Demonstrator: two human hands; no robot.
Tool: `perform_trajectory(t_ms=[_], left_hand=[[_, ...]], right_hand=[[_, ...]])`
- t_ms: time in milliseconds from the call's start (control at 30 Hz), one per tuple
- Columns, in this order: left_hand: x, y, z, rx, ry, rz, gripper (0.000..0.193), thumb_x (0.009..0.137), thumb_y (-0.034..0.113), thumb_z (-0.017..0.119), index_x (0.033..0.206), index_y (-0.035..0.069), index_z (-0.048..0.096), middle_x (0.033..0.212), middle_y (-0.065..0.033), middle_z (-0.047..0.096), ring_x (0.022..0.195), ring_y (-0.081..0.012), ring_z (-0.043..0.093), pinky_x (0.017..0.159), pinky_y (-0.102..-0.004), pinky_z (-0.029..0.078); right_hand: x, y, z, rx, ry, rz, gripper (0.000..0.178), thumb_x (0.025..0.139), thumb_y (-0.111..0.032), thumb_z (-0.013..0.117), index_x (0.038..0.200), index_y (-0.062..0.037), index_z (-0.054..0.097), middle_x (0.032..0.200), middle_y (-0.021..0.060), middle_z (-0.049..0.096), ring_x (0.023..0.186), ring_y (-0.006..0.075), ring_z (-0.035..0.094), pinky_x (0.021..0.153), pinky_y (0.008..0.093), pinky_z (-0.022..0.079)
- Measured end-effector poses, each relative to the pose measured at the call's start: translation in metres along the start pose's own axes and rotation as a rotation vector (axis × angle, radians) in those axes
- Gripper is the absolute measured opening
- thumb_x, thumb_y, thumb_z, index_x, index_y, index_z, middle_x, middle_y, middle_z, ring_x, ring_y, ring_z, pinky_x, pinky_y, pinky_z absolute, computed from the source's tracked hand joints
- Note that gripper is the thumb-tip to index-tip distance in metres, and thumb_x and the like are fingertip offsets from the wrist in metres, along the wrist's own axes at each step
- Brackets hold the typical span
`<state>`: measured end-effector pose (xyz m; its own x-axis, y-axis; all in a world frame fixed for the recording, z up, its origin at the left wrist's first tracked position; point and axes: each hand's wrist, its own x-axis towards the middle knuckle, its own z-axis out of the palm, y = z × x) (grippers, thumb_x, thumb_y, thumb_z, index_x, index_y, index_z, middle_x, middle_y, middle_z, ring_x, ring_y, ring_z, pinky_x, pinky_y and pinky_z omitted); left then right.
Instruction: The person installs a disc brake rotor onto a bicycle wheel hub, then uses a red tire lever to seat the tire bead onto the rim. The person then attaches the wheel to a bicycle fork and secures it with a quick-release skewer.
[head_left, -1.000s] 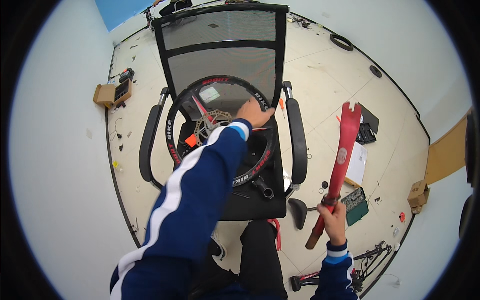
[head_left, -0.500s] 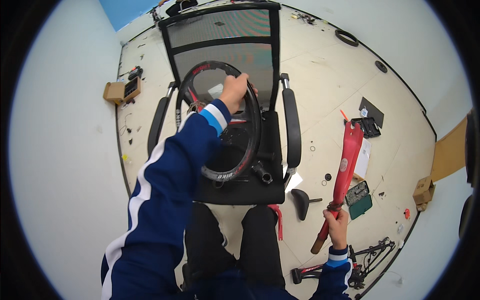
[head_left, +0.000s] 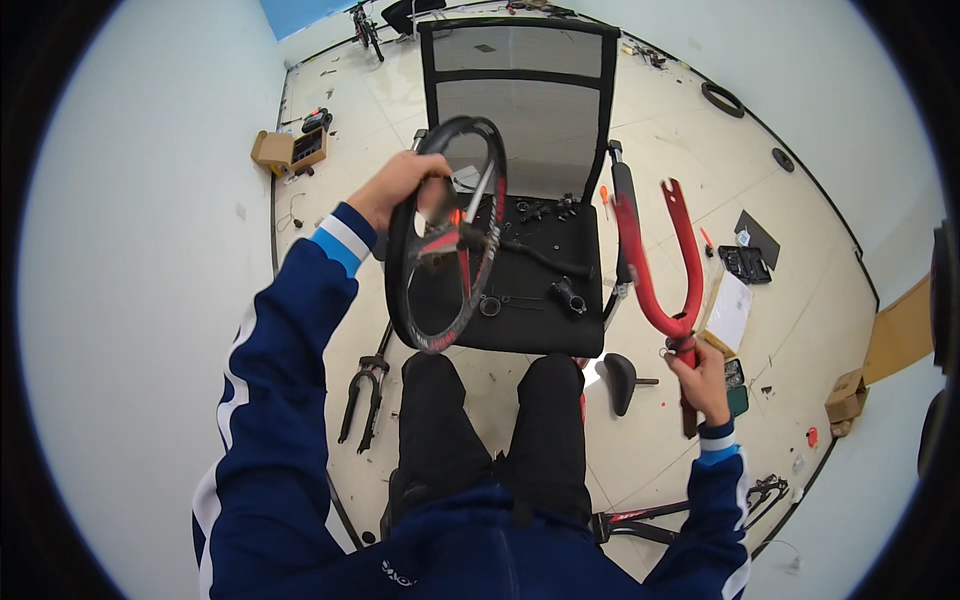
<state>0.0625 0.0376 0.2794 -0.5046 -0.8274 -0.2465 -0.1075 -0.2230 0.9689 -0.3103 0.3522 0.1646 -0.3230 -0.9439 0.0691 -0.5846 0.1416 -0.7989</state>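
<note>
My left hand (head_left: 405, 186) is closed round the upper left rim of a small black bicycle wheel (head_left: 399, 280) with red and white markings. The wheel is held tilted above the black seat (head_left: 545, 335) of an office chair. At the right, my right hand (head_left: 703, 380) grips the steerer tube of a red bicycle fork (head_left: 688, 265), whose two legs point upward. One leg's end is blurred. On the seat lie a black stem-like part (head_left: 568, 296), a metal ring (head_left: 489, 306) and several small dark parts (head_left: 552, 209).
A saddle (head_left: 620, 385) and a bicycle frame (head_left: 640, 520) lie on the floor to the right. A black suspension fork (head_left: 366, 385) is left of my legs. Farther off are a tool case (head_left: 746, 263), an open cardboard box (head_left: 272, 153) and a tyre (head_left: 722, 99).
My left hand has shifted left along with the wheel, which is now turned more edge-on. The red fork has risen and rotated, so both its legs show. The view has shifted too.
</note>
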Motion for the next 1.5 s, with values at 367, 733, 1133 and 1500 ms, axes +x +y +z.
perform_trajectory(t_ms=[367, 733, 1133, 1500], left_hand=[[-0.051, -0.035, 0.038, 0.196, -0.130, 0.128, 0.013, 0.086, 0.013, 0.056, 0.075, 0.005, 0.053, 0.054, 0.0004, 0.049, 0.040, -0.0083, 0.046, 0.041, -0.0232, 0.038], [-0.069, -0.048, 0.066, 0.366, -0.119, 0.236, 0.034, 0.085, 0.036, 0.067, 0.081, 0.003, 0.059, 0.062, -0.0014, 0.053, 0.054, -0.0108, 0.051, 0.054, -0.0274, 0.043], [-0.104, -0.061, 0.045, 0.537, 0.032, 0.434, 0.035, 0.087, 0.032, 0.069, 0.086, -0.003, 0.065, 0.066, -0.0053, 0.059, 0.061, -0.0102, 0.052, 0.058, -0.0262, 0.043], [-0.142, -0.141, 0.098, 0.434, 0.313, 0.787, 0.047, 0.079, 0.005, 0.065, 0.123, 0.000, 0.048, 0.114, -0.0194, 0.052, 0.106, -0.0384, 0.050, 0.092, -0.0417, 0.042]], right_hand=[[0.084, -0.221, -0.104, -1.046, -0.152, -0.689, 0.025, 0.062, -0.009, 0.073, 0.077, -0.0029, 0.055, 0.075, 0.0134, 0.053, 0.070, 0.0342, 0.055, 0.064, 0.0418, 0.045], [0.097, -0.383, -0.042, -1.705, -0.173, -0.689, 0.020, 0.057, -0.007, 0.078, 0.075, -0.0053, 0.068, 0.070, 0.0113, 0.062, 0.066, 0.0281, 0.059, 0.065, 0.0345, 0.049], [0.118, -0.363, 0.101, -1.837, -0.471, -0.903, 0.012, 0.066, -0.009, 0.075, 0.076, -0.0060, 0.073, 0.071, 0.0128, 0.068, 0.071, 0.0275, 0.069, 0.061, 0.0335, 0.057], [0.127, -0.338, 0.077, -1.798, -0.348, -0.845, 0.012, 0.065, -0.004, 0.075, 0.076, -0.0066, 0.072, 0.080, 0.0102, 0.067, 0.079, 0.0279, 0.067, 0.068, 0.0344, 0.055]])
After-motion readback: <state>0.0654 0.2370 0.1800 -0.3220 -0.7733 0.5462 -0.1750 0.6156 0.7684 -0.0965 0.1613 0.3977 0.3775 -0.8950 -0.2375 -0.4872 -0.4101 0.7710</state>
